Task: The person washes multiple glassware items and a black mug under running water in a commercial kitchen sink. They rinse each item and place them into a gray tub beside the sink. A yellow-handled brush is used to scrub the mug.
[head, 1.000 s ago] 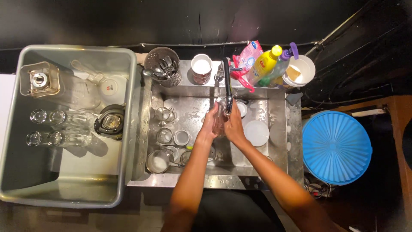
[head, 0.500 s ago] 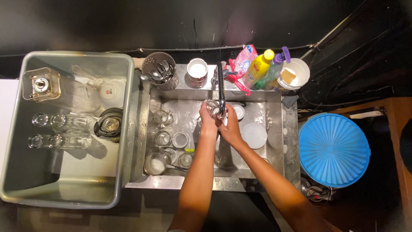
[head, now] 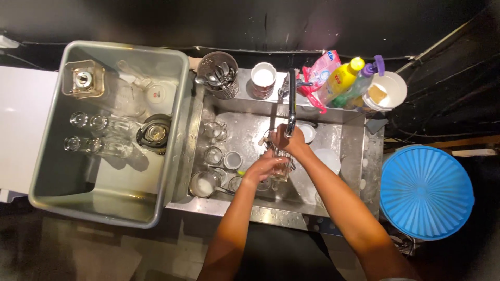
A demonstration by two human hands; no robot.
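Left hand: the left hand [head: 260, 169] is curled around a clear drinking glass [head: 281, 169], gripping its near side over the sink [head: 245, 136].
Right hand: the right hand [head: 291, 141] sits at 1 o'clock from the left one, just under the faucet [head: 290, 104] spout; its fingers are closed around the top of the same glass, though the exact grip is hard to make out.
Glass: held between both hands above the middle of the sink, just below the faucet spout.
Sink, 9 o'clock of the hands: several clear glasses [head: 213, 155] and a small metal cup [head: 233, 160] stand on the wet steel floor; a metal pot [head: 200, 183] lies at 8 o'clock.
Sink, 3 o'clock of the hands: a white lid [head: 328, 158] lies flat, partly behind the right forearm.
Back ledge, 12 o'clock: a perforated metal holder [head: 219, 74] filled with cutlery, a white mug [head: 263, 79], a pink pouch [head: 320, 70], a yellow bottle [head: 341, 78] and a white tub [head: 388, 91] with a sponge.
Grey bin: a large grey bin [head: 177, 112] sits at 9 o'clock beside the sink, holding laid-down glasses [head: 99, 134], a dark kettle [head: 154, 133] and a white cup [head: 159, 94].
Far right: a blue round lid [head: 426, 191] sits at 3 o'clock, well apart from the sink.
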